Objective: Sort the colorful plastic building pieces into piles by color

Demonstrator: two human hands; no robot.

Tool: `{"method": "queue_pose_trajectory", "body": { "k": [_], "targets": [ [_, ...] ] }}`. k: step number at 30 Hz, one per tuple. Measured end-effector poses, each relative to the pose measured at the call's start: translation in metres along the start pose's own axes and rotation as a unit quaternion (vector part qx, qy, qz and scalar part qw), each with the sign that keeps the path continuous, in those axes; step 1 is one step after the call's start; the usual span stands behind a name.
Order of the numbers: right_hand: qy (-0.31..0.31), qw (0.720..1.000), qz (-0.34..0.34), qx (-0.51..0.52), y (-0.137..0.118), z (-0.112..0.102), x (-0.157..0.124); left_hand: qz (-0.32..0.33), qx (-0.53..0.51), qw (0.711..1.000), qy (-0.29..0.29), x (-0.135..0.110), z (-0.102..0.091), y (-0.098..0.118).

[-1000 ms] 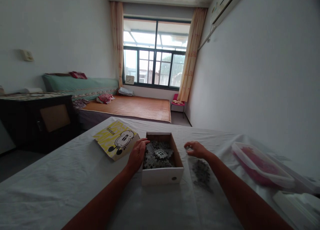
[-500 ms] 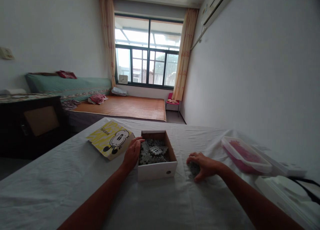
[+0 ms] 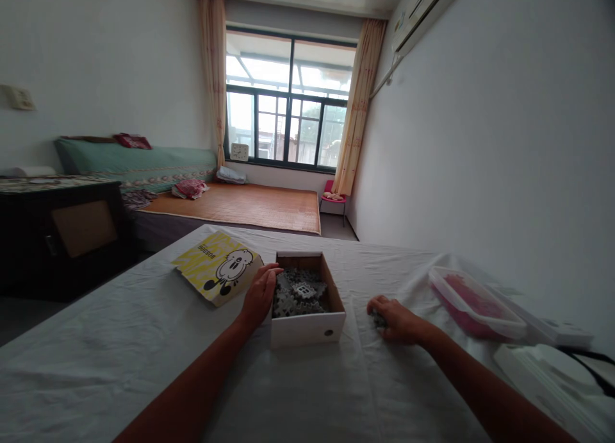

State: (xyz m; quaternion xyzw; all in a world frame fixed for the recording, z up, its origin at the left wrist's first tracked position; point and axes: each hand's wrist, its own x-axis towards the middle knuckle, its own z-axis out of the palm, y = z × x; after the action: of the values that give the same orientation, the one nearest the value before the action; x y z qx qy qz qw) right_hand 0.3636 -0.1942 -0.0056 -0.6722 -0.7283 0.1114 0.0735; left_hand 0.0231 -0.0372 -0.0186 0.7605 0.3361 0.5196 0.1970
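Note:
A white cardboard box (image 3: 305, 332) stands on the cloth-covered table, holding many dark grey toothed pieces that look like gears or snowflakes (image 3: 293, 305). One lighter piece with a window-like centre (image 3: 304, 290) lies on top of them. My left hand (image 3: 259, 297) grips the box's left wall, its fingertips over the rim. Right of the box, low over the cloth, my right hand (image 3: 393, 319) is closed round a grey toothed piece (image 3: 378, 319); the palm hides most of it, and I cannot tell whether there are more.
A yellow and white lid with a cartoon dog (image 3: 218, 268) lies left of the box. On the right are a clear plastic tub with pink contents (image 3: 475, 305) and a white appliance-like object (image 3: 552, 379). Beyond the table is a bed with a woven mat (image 3: 250, 206).
My right hand has drawn its fingers in round the grey piece, so less of it shows. The left hand stays at the box. The whole view has shifted slightly.

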Motion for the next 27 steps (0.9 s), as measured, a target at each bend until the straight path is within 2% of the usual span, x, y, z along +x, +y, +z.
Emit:
{"method": "queue_pose_trajectory", "body": {
  "k": [3, 5, 7, 9, 13, 17, 19, 22, 27],
  "targets": [
    [0.012, 0.994, 0.040, 0.100, 0.004, -0.009, 0.001, 0.003, 0.001, 1.000, 0.000, 0.000, 0.000, 0.000],
    [0.008, 0.971, 0.064, 0.228, -0.001, -0.023, 0.002, 0.003, 0.006, 1.000, 0.000, 0.000, -0.001, 0.001],
    [0.009, 0.941, 0.046, 0.335, -0.017, -0.040, 0.007, 0.007, 0.012, 1.000, 0.003, 0.001, -0.002, 0.003],
    [0.026, 0.927, -0.012, 0.375, -0.044, -0.055, 0.019, 0.017, 0.021, 1.000, 0.010, 0.001, -0.004, 0.003],
    [0.105, 0.942, -0.094, 0.306, -0.100, -0.067, 0.055, 0.021, 0.055, 0.997, 0.048, 0.004, -0.008, -0.006],
    [0.169, 0.947, -0.142, 0.232, -0.132, -0.063, 0.076, -0.051, 0.113, 0.988, 0.088, 0.018, -0.024, -0.024],
    [0.180, 0.948, -0.169, 0.199, -0.142, -0.057, 0.072, -0.083, 0.152, 0.981, 0.090, 0.027, -0.039, -0.032],
    [0.188, 0.953, -0.210, 0.115, -0.157, -0.040, 0.049, -0.108, 0.188, 0.973, 0.083, 0.033, -0.065, -0.040],
    [0.186, 0.958, -0.212, -0.054, -0.177, -0.008, 0.008, -0.161, 0.220, 0.961, 0.033, 0.017, -0.092, -0.052]
  ]
}}
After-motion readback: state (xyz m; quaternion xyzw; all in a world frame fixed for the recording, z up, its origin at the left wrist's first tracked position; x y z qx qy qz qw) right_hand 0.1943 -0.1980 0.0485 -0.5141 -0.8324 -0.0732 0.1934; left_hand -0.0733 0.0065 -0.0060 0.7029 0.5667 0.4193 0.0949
